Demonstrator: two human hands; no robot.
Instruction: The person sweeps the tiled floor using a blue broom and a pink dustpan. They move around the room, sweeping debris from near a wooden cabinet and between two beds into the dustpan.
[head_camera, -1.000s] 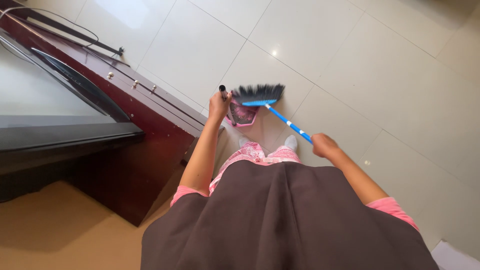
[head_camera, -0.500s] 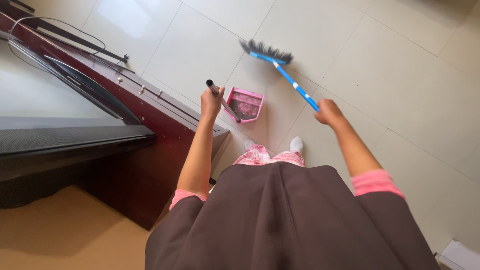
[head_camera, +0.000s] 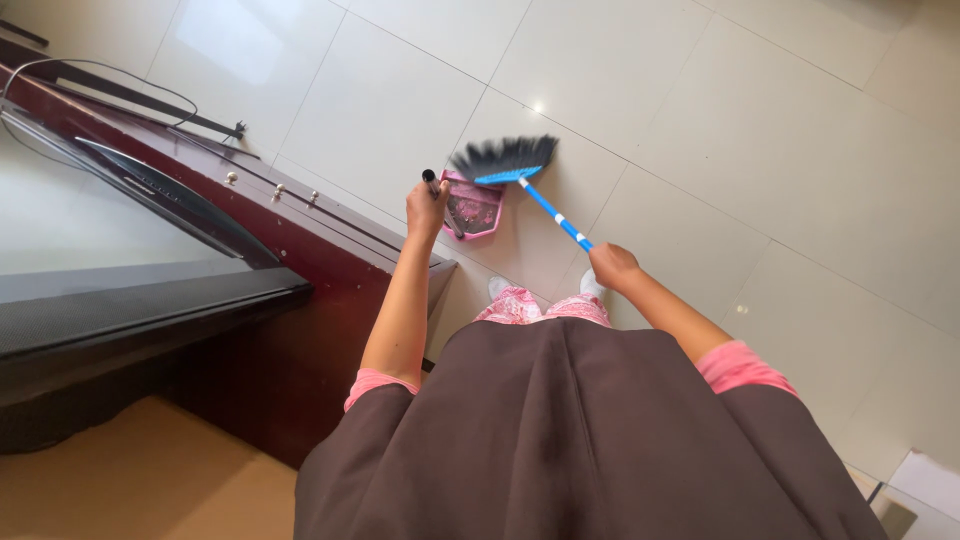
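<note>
**Sweeping dust into the pan**

Gripping tight, the left hand fingers wrap the black upright handle of the pink plastic dustpan; the right hand closes round the blue-handled, dark-bristled broom. Both meet on the cream tiled floor, just beside the dark red wooden cabinet. Best keep the pan's lip flat and the strokes short.

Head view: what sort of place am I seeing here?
Probably a room in a home: pale tiled floor, a dark red wooden cabinet carrying a flat screen, and hands working a blue broom and pink dustpan.
</note>
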